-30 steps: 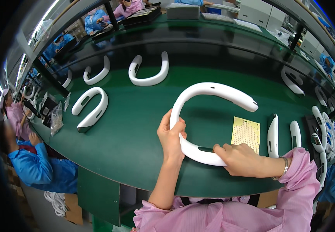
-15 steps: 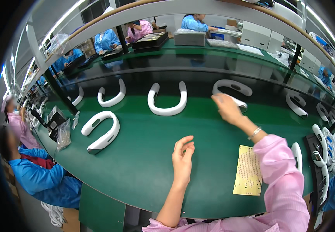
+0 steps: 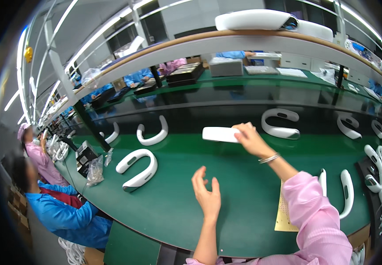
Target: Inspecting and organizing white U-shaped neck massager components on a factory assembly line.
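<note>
In my right hand (image 3: 250, 139) is a white U-shaped neckband device (image 3: 219, 134), gripped by its right end and seen edge-on, raised above the table. My left hand (image 3: 207, 194) hovers over the table nearer to me, empty, fingers apart and slightly curled. To the right of the held piece, another white neckband (image 3: 280, 131) lies on the green table (image 3: 182, 207). Two more neckbands lie on the left: one upright U (image 3: 152, 140) farther back, one turned sideways (image 3: 137, 170) closer.
A yellow printed sheet (image 3: 284, 216) lies partly under my right sleeve. White neckbands (image 3: 346, 194) and a black tray (image 3: 367, 181) are at the right. A raised shelf (image 3: 191, 51) crosses ahead. A co-worker in blue (image 3: 63, 212) sits at the left, beside a clear bag (image 3: 95, 171).
My right hand has left the right-hand neckband and picked up the middle one, which lay flat before. My left hand stays open. The view has tilted upward and shifted left.
</note>
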A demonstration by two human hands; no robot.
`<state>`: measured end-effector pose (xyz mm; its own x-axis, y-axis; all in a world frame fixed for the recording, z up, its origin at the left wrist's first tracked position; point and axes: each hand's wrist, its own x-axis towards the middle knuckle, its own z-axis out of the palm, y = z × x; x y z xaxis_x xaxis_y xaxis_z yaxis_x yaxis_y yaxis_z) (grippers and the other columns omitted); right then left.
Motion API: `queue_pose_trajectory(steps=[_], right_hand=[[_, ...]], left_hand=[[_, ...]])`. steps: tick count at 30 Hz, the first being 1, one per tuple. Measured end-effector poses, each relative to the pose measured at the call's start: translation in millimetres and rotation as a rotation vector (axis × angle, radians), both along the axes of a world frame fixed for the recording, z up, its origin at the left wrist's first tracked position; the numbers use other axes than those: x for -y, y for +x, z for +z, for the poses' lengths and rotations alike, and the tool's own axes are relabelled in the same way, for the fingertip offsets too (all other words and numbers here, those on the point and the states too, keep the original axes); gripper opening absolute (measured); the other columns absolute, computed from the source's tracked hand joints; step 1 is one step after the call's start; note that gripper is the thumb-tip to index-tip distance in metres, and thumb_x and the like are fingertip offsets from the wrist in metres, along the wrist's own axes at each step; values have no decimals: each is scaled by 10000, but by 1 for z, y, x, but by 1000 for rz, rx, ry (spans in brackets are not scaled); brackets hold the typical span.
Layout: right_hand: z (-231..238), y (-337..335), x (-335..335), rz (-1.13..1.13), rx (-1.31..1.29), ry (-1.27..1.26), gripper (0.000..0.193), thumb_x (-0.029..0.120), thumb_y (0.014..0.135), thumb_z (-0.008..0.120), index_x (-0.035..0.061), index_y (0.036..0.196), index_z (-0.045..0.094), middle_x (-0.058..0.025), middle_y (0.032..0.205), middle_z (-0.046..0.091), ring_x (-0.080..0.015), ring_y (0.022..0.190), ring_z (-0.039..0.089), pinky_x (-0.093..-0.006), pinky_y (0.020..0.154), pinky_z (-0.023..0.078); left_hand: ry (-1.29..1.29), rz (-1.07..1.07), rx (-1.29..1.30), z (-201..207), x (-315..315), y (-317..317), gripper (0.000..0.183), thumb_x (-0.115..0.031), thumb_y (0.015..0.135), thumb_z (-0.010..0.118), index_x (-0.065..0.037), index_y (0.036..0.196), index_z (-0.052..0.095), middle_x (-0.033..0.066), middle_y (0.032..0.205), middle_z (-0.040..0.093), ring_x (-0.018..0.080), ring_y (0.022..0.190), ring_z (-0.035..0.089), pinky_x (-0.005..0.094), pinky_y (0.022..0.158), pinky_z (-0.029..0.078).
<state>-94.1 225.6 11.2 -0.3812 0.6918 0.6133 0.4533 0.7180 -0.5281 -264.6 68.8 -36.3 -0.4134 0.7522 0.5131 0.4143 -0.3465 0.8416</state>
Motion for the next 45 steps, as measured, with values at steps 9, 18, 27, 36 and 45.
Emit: queue_pose_trajectory(steps=[9,18,27,36,45], right_hand=[[56,110,159,428,-459,-812,418,349,909,528,10,1153,527,-65,1149,517,-120,987,499,-268,843,409],[-32,125,249,207,-847,-995,543,393,901,529,16,1265,388,-68,892,544,-126,708,562,-280,641,482],[-31,109,252,154,-969,-1137,462,334,894,547,0,1195,440,-46,771,531,-103,584,544,-245,514,464],[-30,107,249,73,-951,-1183,439,329,894,549,11,1175,438,-41,767,526,-100,584,544,-249,519,468],[-34,77,243,180,-442,-1041,516,263,969,405,12,1389,242,-93,1193,486,-181,1080,491,-336,949,422]], left_hand=[[-41,-888,239,27,46,8,717,-492,716,716,50,1129,495,91,900,609,164,790,604,265,669,491],[-263,-1107,1070,47,86,53,455,-331,939,403,50,1185,442,117,922,536,205,732,554,336,660,523],[-209,-1049,1008,39,95,51,508,-303,940,408,87,1263,373,144,1041,548,203,766,573,332,626,539],[-298,-941,1024,36,87,49,479,-290,981,284,60,1302,347,168,1061,559,201,784,589,323,653,540],[-340,-527,715,-8,75,-45,682,-35,701,666,-24,1320,380,129,1112,539,135,764,583,260,626,518]])
